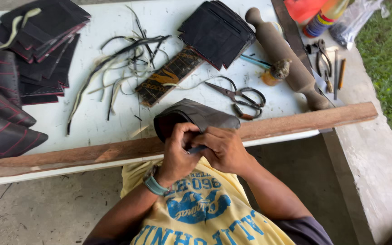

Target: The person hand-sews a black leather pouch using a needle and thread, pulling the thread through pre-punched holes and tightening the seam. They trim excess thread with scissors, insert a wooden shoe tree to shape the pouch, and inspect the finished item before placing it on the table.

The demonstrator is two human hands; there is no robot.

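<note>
Both my hands grip a folded dark grey piece of leather-like material [196, 115] at the table's front edge. My left hand [178, 152], with a teal watch on its wrist, pinches the piece's lower left edge. My right hand [223, 149] presses against it from the right, fingers curled over the same edge, and a thin dark tool tip shows between the two hands. The piece rests partly on the wooden strip [305, 121] that runs along the table front.
On the white table [110, 118] lie scissors [239, 96], a wooden rolling pin [286, 56], a printed dark ruler-like strip [169, 76], loose cords [119, 68], a stack of black cut pieces [216, 31], and more black pieces with red stitching [5, 113] at the left. Pliers and small tools [325, 61] lie at the right.
</note>
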